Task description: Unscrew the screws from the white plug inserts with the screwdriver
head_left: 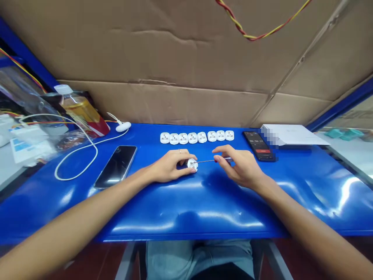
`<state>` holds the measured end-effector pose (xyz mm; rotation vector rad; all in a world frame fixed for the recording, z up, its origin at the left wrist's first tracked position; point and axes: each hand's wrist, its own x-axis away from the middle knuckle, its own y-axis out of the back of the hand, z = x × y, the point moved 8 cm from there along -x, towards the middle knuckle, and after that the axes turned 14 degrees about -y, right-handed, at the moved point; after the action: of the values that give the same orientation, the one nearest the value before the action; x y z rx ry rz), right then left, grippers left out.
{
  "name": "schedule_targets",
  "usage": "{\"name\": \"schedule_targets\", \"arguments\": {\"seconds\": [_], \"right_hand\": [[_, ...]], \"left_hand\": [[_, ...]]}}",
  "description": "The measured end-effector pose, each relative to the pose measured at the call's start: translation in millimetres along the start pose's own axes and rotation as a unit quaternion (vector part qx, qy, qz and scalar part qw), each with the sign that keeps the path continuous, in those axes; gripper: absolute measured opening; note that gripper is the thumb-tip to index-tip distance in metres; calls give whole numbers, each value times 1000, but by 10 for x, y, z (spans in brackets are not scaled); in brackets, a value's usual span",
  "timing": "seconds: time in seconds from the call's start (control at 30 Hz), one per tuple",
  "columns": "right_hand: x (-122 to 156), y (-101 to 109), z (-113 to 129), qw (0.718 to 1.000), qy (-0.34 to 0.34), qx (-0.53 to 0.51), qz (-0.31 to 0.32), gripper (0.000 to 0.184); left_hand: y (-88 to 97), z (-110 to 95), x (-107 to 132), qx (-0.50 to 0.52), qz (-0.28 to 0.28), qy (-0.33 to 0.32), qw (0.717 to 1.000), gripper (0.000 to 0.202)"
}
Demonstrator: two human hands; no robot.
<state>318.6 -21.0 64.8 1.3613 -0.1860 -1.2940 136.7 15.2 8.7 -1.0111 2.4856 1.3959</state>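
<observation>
Between the thumb and fingers of my left hand [171,165] is a small white round plastic socket piece [192,165], held at the middle of the blue table. My right hand [240,165] is closed around the handle of a thin screwdriver [205,161]. The shaft points left, and its tip is at the face of the socket piece. Whether the tip sits in a screw is too small to tell. Behind my hands stands a row of several square white socket pieces [192,137], their faces toward me.
A black phone [116,165] lies on the left, near a white cable [96,149] and a tilted bottle [77,107]. Toward the right are a phone with a running timer [258,144] and a white box [291,134]. Cardboard [186,58] walls the back; a twisted wire [250,37] hangs above.
</observation>
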Motion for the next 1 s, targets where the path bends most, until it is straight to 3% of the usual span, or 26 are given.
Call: {"name": "schedule_targets", "arguments": {"seconds": [0.2, 0.3, 0.43, 0.57, 0.73, 1.0], "right_hand": [[-27, 6, 116, 994, 24, -82, 61, 19], [-77, 3, 115, 995, 18, -61, 72, 17], [-151, -30, 105, 998, 36, -11, 59, 12], [-199, -18, 138, 995, 78, -50, 34, 14], [-132, -2, 42, 998, 50, -33, 14, 14], [-35, -10, 128, 994, 89, -62, 36, 13]], "left_hand": [[10, 12, 18, 11, -8, -2, 1000, 43], [27, -1, 24, 10, -12, -5, 1000, 42], [43, -19, 24, 13, -9, 4, 1000, 40], [49, -22, 21, 15, -13, 10, 1000, 40], [6, -23, 22, 6, -7, 2, 1000, 40], [9, -42, 45, 7, -14, 7, 1000, 40]]}}
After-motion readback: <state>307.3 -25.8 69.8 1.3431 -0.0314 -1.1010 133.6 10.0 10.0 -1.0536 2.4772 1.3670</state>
